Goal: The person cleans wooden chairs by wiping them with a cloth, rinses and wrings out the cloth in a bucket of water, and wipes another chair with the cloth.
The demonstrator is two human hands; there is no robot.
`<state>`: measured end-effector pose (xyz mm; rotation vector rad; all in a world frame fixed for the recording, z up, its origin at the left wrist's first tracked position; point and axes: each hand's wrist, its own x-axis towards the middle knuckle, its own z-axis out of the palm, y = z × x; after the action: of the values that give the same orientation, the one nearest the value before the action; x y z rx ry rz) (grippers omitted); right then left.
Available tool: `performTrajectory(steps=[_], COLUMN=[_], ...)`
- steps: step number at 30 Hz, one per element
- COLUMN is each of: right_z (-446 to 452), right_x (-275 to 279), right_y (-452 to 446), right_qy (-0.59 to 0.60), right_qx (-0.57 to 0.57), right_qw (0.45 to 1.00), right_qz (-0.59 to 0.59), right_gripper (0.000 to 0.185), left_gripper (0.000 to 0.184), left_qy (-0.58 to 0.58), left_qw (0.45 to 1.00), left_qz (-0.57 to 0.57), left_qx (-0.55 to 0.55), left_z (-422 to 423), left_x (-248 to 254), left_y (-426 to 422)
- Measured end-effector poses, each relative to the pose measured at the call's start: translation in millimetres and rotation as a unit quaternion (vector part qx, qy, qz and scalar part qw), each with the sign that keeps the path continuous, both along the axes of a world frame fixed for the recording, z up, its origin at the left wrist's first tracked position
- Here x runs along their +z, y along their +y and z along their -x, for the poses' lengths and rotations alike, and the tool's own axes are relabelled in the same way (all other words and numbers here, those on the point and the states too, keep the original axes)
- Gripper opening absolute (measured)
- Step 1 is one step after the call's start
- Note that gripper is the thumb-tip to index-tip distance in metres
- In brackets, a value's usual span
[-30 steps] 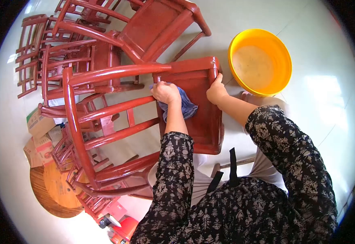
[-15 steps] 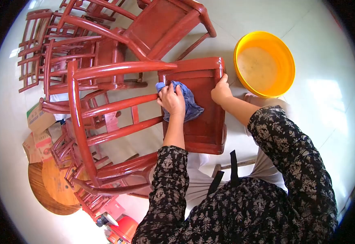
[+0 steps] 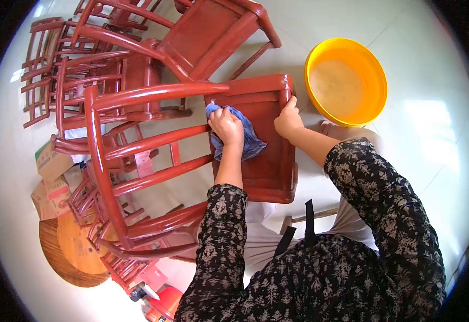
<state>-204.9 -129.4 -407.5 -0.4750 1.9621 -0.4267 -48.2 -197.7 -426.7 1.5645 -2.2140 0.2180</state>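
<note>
A red wooden chair [image 3: 261, 172] is in front of me, its slatted back reaching to the left. My left hand [image 3: 227, 127] presses a crumpled blue cloth [image 3: 249, 142] against the seat, near where the back slats meet it. The fingers are curled closed over the cloth. At the seat's right edge, my right hand [image 3: 288, 119] grips the wooden rim, thumb pointing up along it; part of its fingers is hidden behind the edge.
A yellow bucket [image 3: 375, 80] holding cloudy water stands on the tiled floor at the right. More red chairs [image 3: 207, 37] crowd the upper left. Cardboard boxes [image 3: 52, 161], a round wooden table top [image 3: 79, 249] and a red plastic item [image 3: 167, 303] lie at the left.
The fingers of my left hand have bunched tighter on the cloth, which stays at about the same spot on the seat. My right hand keeps its hold; the view has shifted slightly.
</note>
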Motion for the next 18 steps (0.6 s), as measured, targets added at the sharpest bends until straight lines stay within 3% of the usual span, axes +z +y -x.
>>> performTrajectory(steps=[6, 10, 14, 18], right_z=[5.6, 5.6, 8.9, 3.5], right_x=[10.7, -16.9, -7.1, -6.0], right_y=[1.7, 3.1, 1.9, 0.7], right_qy=[0.007, 0.018, 0.003, 0.004], right_qx=[0.010, 0.022, 0.035, 0.018], right_qw=[1.000, 0.999, 0.999, 1.000], right_qz=[0.009, 0.025, 0.017, 0.021], right_gripper=[0.081, 0.081, 0.082, 0.082], left_gripper=[0.015, 0.014, 0.012, 0.015], left_qy=[0.021, -0.014, -0.034, -0.007], left_qw=[0.992, 0.984, 0.999, 0.997], left_qz=[-0.039, -0.046, 0.003, -0.012], left_qx=[-0.120, -0.174, -0.010, 0.082], left_z=[7.5, 5.0, -13.4, 1.1], left_x=[3.5, 11.3, 8.1, 3.0], left_y=[5.0, 3.4, -2.8, 0.4])
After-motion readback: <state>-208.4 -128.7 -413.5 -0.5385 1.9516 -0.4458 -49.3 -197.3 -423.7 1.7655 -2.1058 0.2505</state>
